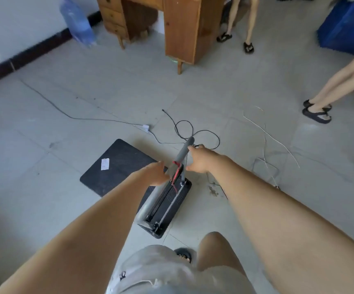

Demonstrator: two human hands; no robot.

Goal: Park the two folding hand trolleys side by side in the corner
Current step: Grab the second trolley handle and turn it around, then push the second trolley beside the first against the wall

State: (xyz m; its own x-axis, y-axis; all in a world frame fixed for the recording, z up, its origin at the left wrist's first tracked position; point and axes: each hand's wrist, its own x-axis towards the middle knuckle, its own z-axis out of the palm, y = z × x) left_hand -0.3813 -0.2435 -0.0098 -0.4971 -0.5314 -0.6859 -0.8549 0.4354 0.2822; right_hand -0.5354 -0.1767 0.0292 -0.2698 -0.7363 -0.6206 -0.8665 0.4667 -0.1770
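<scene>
Both hands (pixel 157 174) (pixel 197 161) gripping trolley handle (pixel 182 153).

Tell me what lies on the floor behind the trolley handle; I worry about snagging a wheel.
Behind the trolley handle, a looped black cable and a white plug with its cord lie on the floor. The right hand covers part of the loop.

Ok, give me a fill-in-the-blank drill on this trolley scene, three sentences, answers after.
1. Both hands, left hand and right hand, grip the trolley's ____.
2. The black platform lies flat on the ____.
3. The desk near the wall is made of ____.

Missing words: handle; floor; wood
</scene>
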